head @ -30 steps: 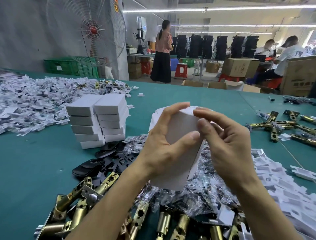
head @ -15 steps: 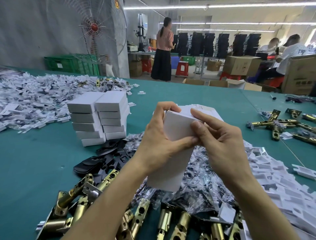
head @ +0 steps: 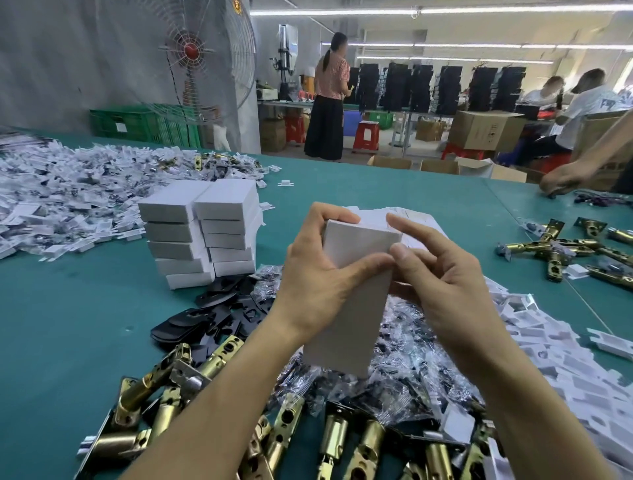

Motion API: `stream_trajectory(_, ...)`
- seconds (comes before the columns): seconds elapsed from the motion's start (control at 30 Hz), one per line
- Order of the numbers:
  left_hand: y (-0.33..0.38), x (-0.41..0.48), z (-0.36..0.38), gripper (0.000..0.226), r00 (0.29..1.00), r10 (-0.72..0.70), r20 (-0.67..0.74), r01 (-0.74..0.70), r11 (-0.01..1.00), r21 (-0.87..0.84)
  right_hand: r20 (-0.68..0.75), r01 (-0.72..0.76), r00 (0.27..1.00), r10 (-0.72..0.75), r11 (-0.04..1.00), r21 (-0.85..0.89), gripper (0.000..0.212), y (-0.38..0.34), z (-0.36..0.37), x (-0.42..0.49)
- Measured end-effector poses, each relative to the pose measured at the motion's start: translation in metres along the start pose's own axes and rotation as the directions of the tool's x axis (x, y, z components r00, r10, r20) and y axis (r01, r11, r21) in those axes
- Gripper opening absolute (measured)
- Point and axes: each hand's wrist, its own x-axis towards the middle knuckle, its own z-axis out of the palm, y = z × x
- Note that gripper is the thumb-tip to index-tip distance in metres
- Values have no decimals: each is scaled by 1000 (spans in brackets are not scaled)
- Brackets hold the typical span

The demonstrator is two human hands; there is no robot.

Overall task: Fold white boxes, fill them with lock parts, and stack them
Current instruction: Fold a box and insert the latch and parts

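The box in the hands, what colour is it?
White all over, with no pattern: the box shows best in the head view.

No text, number or brand legible anywhere at this resolution; marks noted but unreadable:
- red-and-yellow badge (head: 236,4) at top of the big fan's guard; characters too small and cut by the frame edge
- white label (head: 120,127) on the green crate's side; nothing to make out on it
- dark printing (head: 493,132) on the side of the brown carton at the far bench; only a vertical smudge of marks
- dark chest print (head: 607,103) on a seated person's white T-shirt; large blocky shapes, blurred, cannot say which letters
- dark blotches on the white slips (head: 68,192) heaped at left of the table; too fine to tell print from shadow
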Motion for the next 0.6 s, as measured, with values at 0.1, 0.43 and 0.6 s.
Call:
stream_trajectory(0.1,-2,0,1,44,997,-52,-54,44,989,-143,67,-82,994,90,990,-116,50,2,-4,-2)
stream_trajectory(0.43,-3,5,-4,49,945,-292,145,288,956,49,-252,-226,945,211,974,-31,19,1,-10,1)
stream_trajectory(0.6,1,-3,-10,109,917,-36,398,-117,928,354,-331,-374,878,345,927,-26,8,2,-25,2)
